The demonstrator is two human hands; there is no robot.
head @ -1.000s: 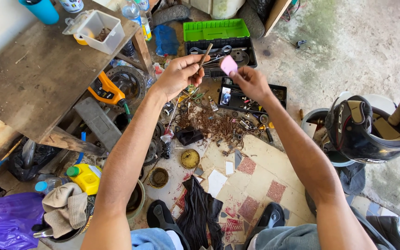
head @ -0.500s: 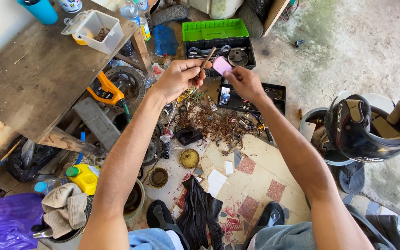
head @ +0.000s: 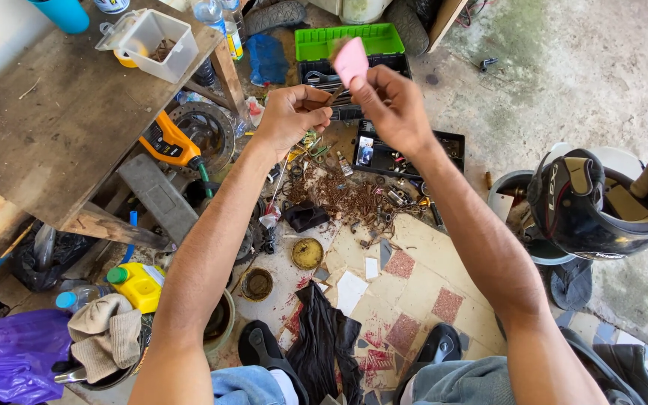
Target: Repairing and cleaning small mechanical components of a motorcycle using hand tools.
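Small pink flat piece (head: 351,60), raised upright, thin rusty metal rod (head: 335,94) slanting beside it

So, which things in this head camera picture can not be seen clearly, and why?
- Thin rusty piece in the left hand, head view: the fingers cover most of it.
- Small pink flat piece in the right hand: blurred, kind unclear.
- Green plastic tray: partly behind the pink piece.
- Pile of rusty small parts: too small to identify.
- Purple plastic bag: cut by the edge.
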